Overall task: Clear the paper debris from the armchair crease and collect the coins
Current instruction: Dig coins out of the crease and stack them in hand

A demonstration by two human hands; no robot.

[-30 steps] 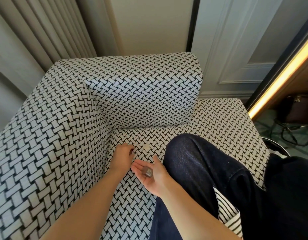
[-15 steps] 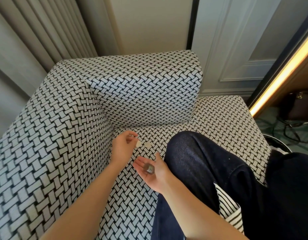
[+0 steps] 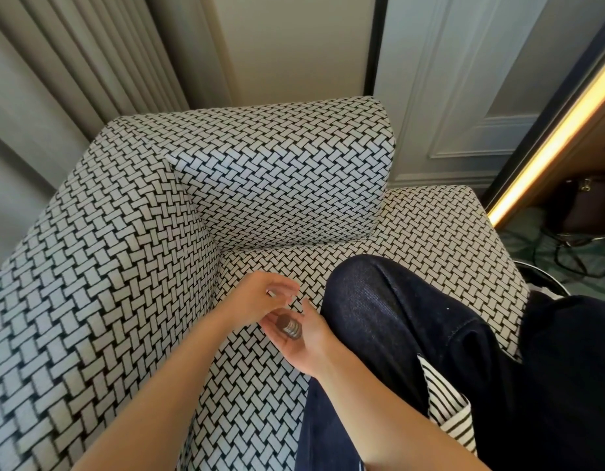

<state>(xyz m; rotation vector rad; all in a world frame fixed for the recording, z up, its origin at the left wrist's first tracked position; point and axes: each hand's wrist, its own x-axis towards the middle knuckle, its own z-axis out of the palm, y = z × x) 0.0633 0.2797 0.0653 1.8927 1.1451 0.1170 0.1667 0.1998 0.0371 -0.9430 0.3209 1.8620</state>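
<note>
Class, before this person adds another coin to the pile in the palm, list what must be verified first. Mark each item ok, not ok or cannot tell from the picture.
1. Palm of the right hand faces up under the coins: ok.
2. The coin stack rests on that palm, leaning but together: ok.
3. The left hand is close by the stack: ok.
4. The left hand pinches a coin: cannot tell, fingers blurred.
5. No coin is left on the seat: cannot tell, the left hand covers part.
6. The crease is free of paper: cannot tell, its depth is hidden.
</note>
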